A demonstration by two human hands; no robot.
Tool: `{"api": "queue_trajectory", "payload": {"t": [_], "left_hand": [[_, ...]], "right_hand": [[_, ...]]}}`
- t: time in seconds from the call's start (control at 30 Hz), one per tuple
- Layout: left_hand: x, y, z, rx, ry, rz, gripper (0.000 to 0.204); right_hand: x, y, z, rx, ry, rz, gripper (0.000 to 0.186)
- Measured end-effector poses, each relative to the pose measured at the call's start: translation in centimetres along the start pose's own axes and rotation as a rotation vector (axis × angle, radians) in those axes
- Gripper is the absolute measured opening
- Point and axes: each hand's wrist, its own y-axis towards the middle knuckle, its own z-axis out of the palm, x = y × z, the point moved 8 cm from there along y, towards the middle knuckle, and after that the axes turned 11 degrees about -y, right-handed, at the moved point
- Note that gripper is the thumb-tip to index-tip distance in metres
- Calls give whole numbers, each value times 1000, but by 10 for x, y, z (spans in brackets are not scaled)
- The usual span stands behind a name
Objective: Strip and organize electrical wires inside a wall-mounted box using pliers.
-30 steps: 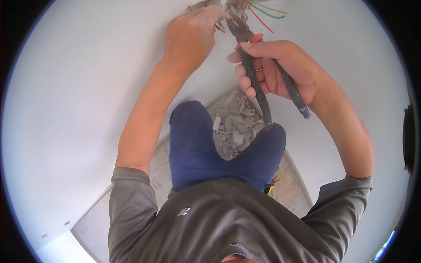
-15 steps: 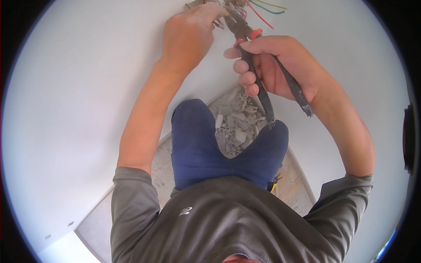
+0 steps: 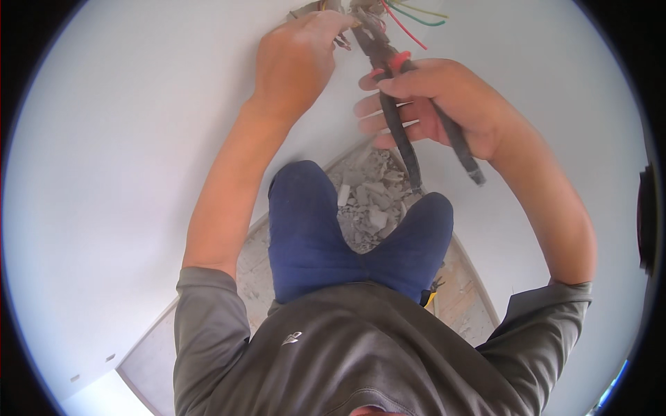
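At the top of the view, my left hand [image 3: 295,66] is closed, its thumb and fingertips pinched on a thin yellowish wire [image 3: 357,25] beside the plier jaws. My right hand [image 3: 444,97] holds a pair of pliers [image 3: 397,118] with long black handles and red guards. The handles are spread, and several fingers stretch out past the left one. The jaws point up into a bundle of wires [image 3: 368,8] at the wall; whether they grip anything is hard to make out. Red [image 3: 406,28] and green [image 3: 420,19] wires stick out to the right of the bundle.
White walls [image 3: 125,159] meet in a corner in front of me. Grey and white rubble [image 3: 374,208] lies on the floor there, between my knees. A small yellow and black object [image 3: 430,297] shows beside my right thigh.
The fingers of my right hand have straightened away from the plier handle. The pliers have shifted slightly left. My left hand stays in almost the same place.
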Motion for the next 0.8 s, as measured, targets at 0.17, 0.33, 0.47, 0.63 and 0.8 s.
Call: {"api": "queue_trajectory", "payload": {"t": [0.17,0.33,0.47,0.63,0.8], "left_hand": [[-5,2,2,36,14,-14,27],[-3,3,1,47,35,-15,27],[-1,1,3,58,33,-29,27],[-4,2,3,37,32,2,26],[-5,3,6,68,89,7,23]], "right_hand": [[-2,-2,2,88,99,-19,28],[-3,6,1,29,25,-74,41],[-4,7,5,22,11,-64,41],[-3,6,9,-31,14,-99,40],[-3,12,-1,-117,-178,-113,27]]}}
